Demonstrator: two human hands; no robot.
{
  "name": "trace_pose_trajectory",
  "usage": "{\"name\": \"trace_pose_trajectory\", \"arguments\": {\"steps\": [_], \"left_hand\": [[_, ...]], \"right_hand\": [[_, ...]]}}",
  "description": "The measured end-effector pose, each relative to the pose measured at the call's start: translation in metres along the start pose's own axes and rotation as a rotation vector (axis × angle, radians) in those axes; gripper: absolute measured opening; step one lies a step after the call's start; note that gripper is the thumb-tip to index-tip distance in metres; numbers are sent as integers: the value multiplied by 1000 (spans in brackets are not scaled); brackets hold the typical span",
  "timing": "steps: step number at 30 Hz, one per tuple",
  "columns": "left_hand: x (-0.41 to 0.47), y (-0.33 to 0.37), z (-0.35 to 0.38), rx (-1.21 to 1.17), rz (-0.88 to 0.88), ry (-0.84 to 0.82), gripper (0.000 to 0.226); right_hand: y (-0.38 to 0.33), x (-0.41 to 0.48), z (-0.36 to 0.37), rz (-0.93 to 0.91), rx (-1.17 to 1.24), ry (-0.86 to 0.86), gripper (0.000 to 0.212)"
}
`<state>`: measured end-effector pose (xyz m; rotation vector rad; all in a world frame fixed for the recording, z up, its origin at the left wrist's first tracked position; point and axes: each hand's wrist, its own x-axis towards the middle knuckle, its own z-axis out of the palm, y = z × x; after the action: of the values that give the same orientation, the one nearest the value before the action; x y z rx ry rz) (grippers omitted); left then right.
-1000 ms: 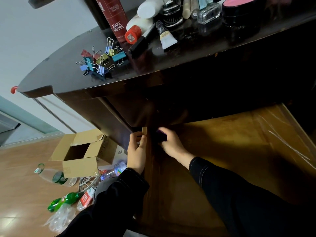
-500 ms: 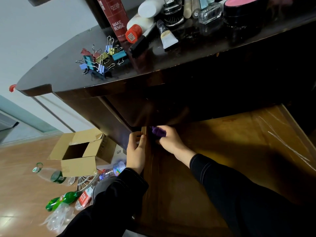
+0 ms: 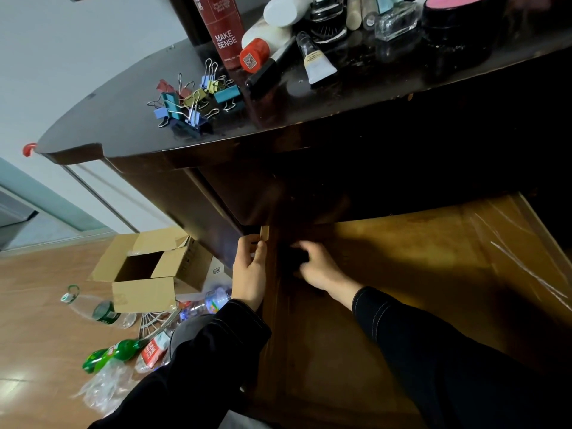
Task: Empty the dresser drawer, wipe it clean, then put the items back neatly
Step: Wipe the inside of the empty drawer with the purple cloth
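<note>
The wooden drawer [image 3: 402, 258] is pulled out below the dark dresser top [image 3: 117, 125], its bottom bare and partly lined with clear film. My left hand [image 3: 249, 274] grips the drawer's left side wall near the back corner. My right hand [image 3: 318, 267] holds a dark purple cloth [image 3: 294, 257] pressed against the drawer's back left corner. Taken-out items lie on the dresser top: coloured binder clips [image 3: 193, 100], a red can [image 3: 221, 29], white bottles [image 3: 272, 29], a small tube [image 3: 315, 61], a glass bottle [image 3: 393, 24] and a black jar with a pink lid [image 3: 458, 26].
On the wood floor to the left stand an open cardboard box [image 3: 145, 270], a clear plastic bottle [image 3: 93, 308], a green bottle [image 3: 114, 354] and crumpled plastic wrap [image 3: 105, 388]. A glass door frame runs along the far left.
My right hand has slid the cloth a little back and forth in the drawer's back left corner. My left hand has kept its hold on the side wall.
</note>
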<state>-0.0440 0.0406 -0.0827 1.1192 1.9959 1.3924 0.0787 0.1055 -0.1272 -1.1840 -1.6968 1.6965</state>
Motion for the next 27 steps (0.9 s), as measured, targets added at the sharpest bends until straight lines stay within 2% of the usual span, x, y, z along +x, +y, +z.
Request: {"name": "trace_pose_trajectory", "arguments": {"steps": [2,6,10,15,20,24,27], "left_hand": [[0,-1,-1,0,-8,-6,19],[2,0,0,-4,-8,5,23],[2,-2,-1,20,-24,1,20],[4,-5,0,18,-3,12,23],[5,-6,-1,17,-38,-2,19],[4,-6,0,15,-14,18,21],[4,-5,0,15,-32,11,19]], "right_hand": [[-4,5,-3,-10,-47,6,55],[-11,6,5,-88,63,74,58],[3,-5,0,10,-38,-18,58],[-19,-2,4,-132,102,76,55],[-3,-11,3,10,-63,8,60],[-15,-11,16,-96,29,135,54],[-6,-17,20,-103,-3,132,56]]}}
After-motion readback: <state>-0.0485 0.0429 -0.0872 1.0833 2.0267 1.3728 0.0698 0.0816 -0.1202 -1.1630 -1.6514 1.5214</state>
